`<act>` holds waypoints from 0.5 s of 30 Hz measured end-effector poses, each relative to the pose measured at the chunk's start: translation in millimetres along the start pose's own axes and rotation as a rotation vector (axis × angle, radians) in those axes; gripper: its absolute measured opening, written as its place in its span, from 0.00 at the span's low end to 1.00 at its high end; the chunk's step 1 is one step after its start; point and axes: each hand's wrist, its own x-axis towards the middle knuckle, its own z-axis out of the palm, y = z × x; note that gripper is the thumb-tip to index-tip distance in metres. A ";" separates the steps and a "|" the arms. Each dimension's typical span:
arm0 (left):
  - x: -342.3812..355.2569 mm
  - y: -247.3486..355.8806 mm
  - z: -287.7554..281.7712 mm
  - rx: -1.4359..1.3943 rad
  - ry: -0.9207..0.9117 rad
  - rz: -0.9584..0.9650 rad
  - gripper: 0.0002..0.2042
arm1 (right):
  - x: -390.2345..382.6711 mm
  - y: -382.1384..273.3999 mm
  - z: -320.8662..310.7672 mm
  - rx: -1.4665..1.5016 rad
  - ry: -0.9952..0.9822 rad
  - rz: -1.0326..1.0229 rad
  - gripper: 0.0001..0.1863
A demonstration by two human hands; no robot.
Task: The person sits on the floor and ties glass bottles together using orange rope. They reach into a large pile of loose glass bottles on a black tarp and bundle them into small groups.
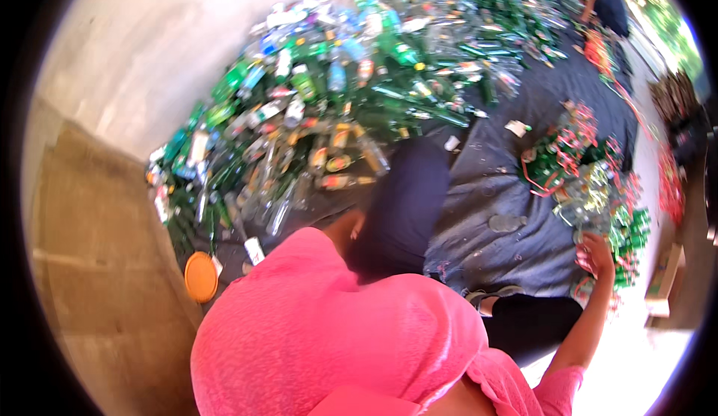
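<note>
Facing the bottle pile [321,98], right hand [594,253] out at the clear bottles [587,197] to its right.
Clear bottles sit right of the pile, beside green bottles [633,238]; probably grouped apart from the loose stuff, within arm's reach. Red ribbon [577,126] runs among them; too smeared to say what it ties. Dark sheet [479,184] extends right of the pile, likely to keep bottles off the floor. Right grip: fingers bent by the clear bottles, can't tell whether clamped or just touching. Left hand [357,226] is on the pile's near side, mostly hidden by the dark trouser leg [407,199]; can't tell if that grip is apart or together. Orange lid [201,277] lies at the pile's near-left end. Other person [613,10] right of the pile's far end, blurred, hands unclear.
</note>
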 end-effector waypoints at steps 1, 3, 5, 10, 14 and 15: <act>-24.8 -23.7 26.1 0.072 -0.086 -0.078 0.10 | 0.5 4.2 -3.7 0.028 -0.066 0.009 0.20; -62.5 -61.1 53.7 0.150 -0.185 -0.177 0.12 | 3.7 8.8 -6.5 -0.053 0.038 0.047 0.23; -82.3 -75.5 59.3 0.207 -0.227 -0.213 0.14 | 0.3 15.6 -6.3 -0.069 0.067 0.050 0.23; -63.5 -69.9 39.2 0.393 -0.121 -0.010 0.18 | 18.3 24.4 -14.5 -0.047 -0.032 0.094 0.22; -21.9 -6.5 21.9 0.488 -0.128 0.086 0.06 | 12.6 25.5 -17.9 -0.153 0.044 0.117 0.23; -10.1 -9.7 20.8 0.420 -0.087 0.053 0.07 | 14.5 23.9 -15.6 -0.137 0.026 0.114 0.23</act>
